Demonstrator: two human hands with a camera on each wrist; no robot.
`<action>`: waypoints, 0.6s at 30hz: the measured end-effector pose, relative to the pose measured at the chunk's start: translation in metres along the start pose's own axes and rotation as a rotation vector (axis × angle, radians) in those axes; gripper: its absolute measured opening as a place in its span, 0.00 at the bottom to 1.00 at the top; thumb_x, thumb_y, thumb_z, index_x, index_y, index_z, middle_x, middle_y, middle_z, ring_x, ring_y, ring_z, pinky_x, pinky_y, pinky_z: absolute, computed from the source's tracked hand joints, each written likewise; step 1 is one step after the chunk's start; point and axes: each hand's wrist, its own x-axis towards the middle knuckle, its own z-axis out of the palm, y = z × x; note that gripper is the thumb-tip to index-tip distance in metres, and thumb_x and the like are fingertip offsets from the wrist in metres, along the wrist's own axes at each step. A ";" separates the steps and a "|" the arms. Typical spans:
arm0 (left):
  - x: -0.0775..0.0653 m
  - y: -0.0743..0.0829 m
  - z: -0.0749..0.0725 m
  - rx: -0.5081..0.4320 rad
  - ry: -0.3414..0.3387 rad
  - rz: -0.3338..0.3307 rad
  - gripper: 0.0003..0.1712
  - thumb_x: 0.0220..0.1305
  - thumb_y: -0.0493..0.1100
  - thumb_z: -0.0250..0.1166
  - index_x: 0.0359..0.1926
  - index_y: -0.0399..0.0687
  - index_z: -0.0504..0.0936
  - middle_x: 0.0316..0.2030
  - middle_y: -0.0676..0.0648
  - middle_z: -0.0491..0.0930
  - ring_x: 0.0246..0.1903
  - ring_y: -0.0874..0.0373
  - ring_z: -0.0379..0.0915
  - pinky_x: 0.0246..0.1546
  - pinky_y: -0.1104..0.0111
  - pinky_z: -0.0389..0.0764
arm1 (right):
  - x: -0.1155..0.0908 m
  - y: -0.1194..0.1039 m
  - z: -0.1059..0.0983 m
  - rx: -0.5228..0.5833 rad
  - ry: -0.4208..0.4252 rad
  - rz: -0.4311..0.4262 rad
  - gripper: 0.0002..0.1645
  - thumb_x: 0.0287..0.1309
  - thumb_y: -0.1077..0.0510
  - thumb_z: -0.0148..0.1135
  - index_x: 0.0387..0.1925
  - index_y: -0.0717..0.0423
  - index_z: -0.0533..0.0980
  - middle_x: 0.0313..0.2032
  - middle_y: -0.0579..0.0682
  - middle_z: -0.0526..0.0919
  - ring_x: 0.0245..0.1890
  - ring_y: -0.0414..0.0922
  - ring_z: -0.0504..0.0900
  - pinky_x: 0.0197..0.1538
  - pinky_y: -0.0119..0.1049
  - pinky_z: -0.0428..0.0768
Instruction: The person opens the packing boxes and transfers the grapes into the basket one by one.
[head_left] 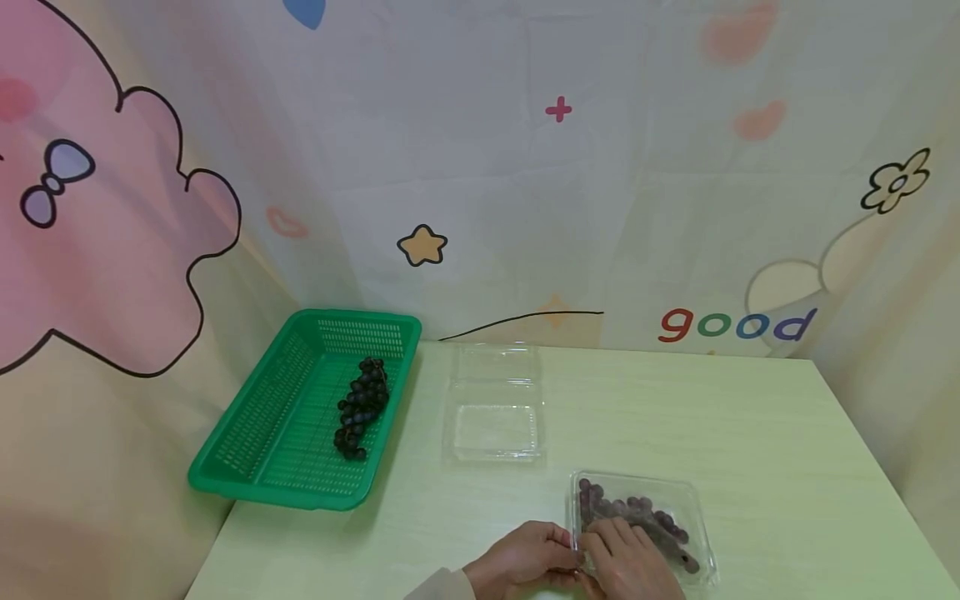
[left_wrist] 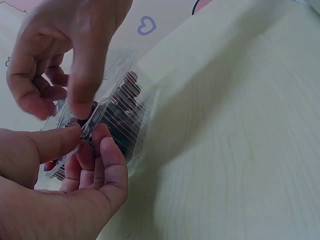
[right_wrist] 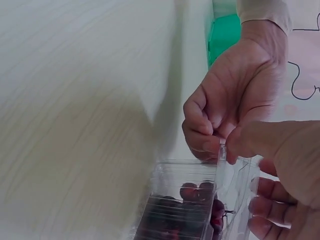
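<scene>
A clear plastic clamshell box [head_left: 686, 502] holds dark grapes [head_left: 643, 505] near the front of the table, its lid lying over them. My left hand [head_left: 525, 554] is at the box's left edge; in the left wrist view its thumb and fingers [left_wrist: 107, 155] pinch the rim. Over the lid is my right hand [head_left: 633, 562], its fingers [right_wrist: 270, 192] resting on the top. Its thumb [right_wrist: 245, 140] meets the rim beside the left hand in the right wrist view. The right hand looks blurred in the left wrist view.
A green plastic basket [head_left: 288, 429] stands at the table's left, with a bunch of dark grapes [head_left: 363, 404] along its right side. Another clear clamshell box [head_left: 495, 429] lies opened flat at the back middle. A printed curtain [head_left: 480, 167] hangs behind the table [head_left: 780, 467].
</scene>
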 end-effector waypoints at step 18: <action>0.000 0.003 0.007 0.162 0.079 0.019 0.11 0.67 0.30 0.67 0.29 0.44 0.75 0.27 0.48 0.83 0.25 0.64 0.78 0.29 0.75 0.79 | -0.005 -0.006 -0.003 -0.146 -0.087 0.187 0.22 0.40 0.54 0.75 0.41 0.50 0.80 0.40 0.46 0.78 0.40 0.46 0.76 0.39 0.43 0.78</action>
